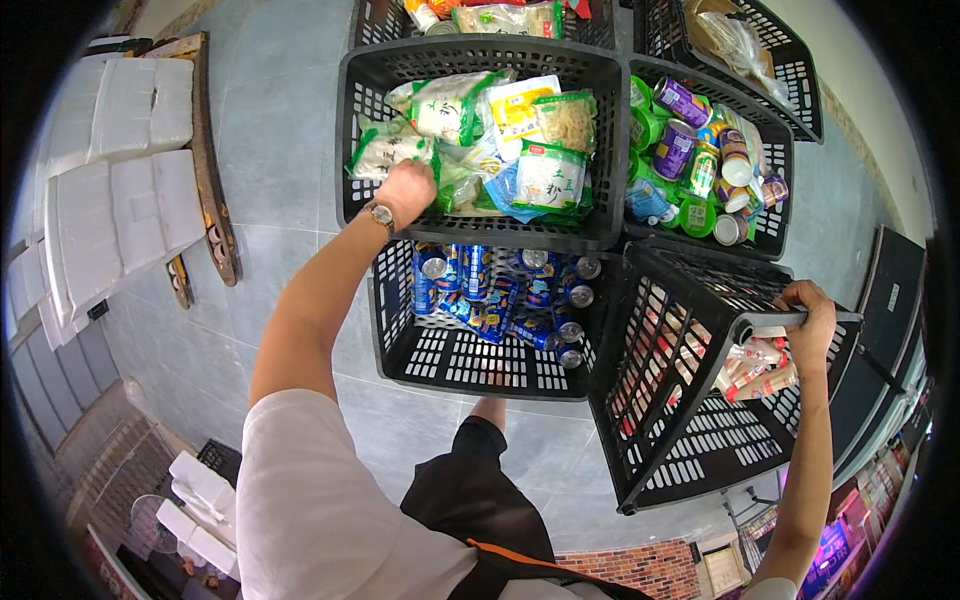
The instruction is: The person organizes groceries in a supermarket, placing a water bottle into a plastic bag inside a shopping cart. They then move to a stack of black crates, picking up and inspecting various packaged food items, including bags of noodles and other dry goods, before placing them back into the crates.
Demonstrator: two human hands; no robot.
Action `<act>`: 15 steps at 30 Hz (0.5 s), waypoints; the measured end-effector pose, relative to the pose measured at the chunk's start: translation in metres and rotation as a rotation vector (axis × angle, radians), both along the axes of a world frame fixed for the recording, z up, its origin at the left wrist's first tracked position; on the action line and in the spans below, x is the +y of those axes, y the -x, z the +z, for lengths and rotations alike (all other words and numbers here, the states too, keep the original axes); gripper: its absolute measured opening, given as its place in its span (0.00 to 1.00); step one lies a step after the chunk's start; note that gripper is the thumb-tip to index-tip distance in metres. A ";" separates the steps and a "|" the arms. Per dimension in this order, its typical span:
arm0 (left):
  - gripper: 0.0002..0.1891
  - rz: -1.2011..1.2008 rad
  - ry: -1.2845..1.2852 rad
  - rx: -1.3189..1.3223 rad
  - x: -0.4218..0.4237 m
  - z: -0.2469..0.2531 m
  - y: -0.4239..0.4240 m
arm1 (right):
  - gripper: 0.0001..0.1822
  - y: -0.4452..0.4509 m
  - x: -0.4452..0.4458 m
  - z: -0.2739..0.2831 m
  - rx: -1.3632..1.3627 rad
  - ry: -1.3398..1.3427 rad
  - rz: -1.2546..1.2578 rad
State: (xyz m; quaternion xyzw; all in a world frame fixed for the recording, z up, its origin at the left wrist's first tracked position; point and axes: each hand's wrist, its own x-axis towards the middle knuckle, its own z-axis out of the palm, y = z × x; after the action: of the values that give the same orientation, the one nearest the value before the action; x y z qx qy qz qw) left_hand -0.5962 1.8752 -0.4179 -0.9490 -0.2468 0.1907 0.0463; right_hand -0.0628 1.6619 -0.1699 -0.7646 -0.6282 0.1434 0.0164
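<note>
With its fingers on a clear and green food packet (384,154), my left hand (409,193) reaches into a black plastic basket (484,234) of bagged dry foods; whether it grips the packet is hard to tell. My right hand (812,322) is closed around the rim of a tilted black basket (670,420), which holds plastic bottles with red caps (757,371). Blue drink cans (501,300) lie in the basket below the food packets. Purple cans (675,150) and green-lidded tubs (697,216) fill the basket to the right.
Another basket (484,41) with packets stands at the top, and one at the top right holds a cardboard box and plastic wrap (739,45). White wrapped stacks (124,217) rest by a wooden pallet (214,172) at left. A black case-like object (885,277) stands at right.
</note>
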 end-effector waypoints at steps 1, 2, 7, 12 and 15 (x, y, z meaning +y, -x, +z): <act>0.02 -0.001 0.015 -0.026 -0.003 0.003 0.001 | 0.09 0.001 0.001 0.000 0.002 -0.005 -0.002; 0.02 0.001 0.035 -0.025 -0.007 0.005 0.001 | 0.09 0.001 0.001 0.000 -0.001 -0.006 -0.004; 0.04 0.039 0.132 0.059 -0.014 0.016 0.001 | 0.09 0.003 -0.001 0.002 -0.021 -0.009 -0.021; 0.07 0.213 0.322 0.396 -0.013 0.026 -0.043 | 0.09 0.000 -0.003 0.002 -0.027 0.012 -0.030; 0.07 0.223 0.369 0.417 -0.017 0.032 -0.095 | 0.11 -0.002 -0.004 0.001 -0.020 0.017 -0.034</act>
State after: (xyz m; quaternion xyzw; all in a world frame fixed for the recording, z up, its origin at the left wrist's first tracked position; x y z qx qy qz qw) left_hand -0.5007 1.8587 -0.3858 -0.8487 -0.2961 0.4271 -0.0984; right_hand -0.0609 1.6578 -0.1691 -0.7767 -0.6138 0.1410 0.0061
